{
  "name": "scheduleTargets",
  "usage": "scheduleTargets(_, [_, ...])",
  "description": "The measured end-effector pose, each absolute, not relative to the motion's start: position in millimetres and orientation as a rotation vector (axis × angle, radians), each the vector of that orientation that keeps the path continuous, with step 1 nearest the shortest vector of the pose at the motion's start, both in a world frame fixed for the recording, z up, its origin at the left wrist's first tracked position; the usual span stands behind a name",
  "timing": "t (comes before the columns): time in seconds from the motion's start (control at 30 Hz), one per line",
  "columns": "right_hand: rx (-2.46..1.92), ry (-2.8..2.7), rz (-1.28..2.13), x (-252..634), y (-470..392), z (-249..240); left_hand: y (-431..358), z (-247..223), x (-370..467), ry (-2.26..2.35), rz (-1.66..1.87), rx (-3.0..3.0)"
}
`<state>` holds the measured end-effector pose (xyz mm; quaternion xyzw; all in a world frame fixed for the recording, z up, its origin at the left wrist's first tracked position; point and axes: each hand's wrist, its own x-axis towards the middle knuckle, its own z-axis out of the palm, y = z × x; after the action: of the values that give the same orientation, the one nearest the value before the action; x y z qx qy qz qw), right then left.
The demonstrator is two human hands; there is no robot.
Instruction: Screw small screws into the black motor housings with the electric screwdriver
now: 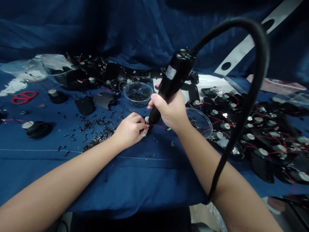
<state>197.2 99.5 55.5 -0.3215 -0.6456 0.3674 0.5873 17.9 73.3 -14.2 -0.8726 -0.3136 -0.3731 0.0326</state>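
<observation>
My right hand (170, 109) is wrapped round a black electric screwdriver (177, 72), tilted with its tip down and a thick cable looping off its top. The tip meets a small part in my left hand (131, 129). Those left fingers are closed on a dark piece with a white motor-like cylinder (146, 119) and thin red wires; most of it is hidden by the fingers and the tool. A tiny green-ended wire (169, 129) sticks out to the right. Just left of my left hand, many black screws (96, 137) lie scattered on the blue cloth.
A clear bowl of screws (137, 93) stands behind my hands, and a clear round lid (199, 122) lies to the right. Wired black assemblies (260, 135) are heaped at the right. Red-handled scissors (24, 97) and black parts (85, 104) lie left. The cable (259, 64) arches over my right forearm.
</observation>
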Motion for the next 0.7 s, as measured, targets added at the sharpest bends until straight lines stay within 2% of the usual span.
scheduleTargets(0.3, [-0.591,-1.366,1.129,187.6,101.7,58.6,75.2,-16.9,19.0,-0.953,-1.213,-2.685])
scheduleTargets(0.57, [-0.482,-1.411,1.252,193.9,104.5,54.3,80.7,-15.5,15.3,-0.984,-1.193,-2.792])
scheduleTargets(0.7, [-0.416,-1.298,1.207,203.1,92.7,70.6,79.0,-12.5,13.7,-0.982,-1.235,-2.819])
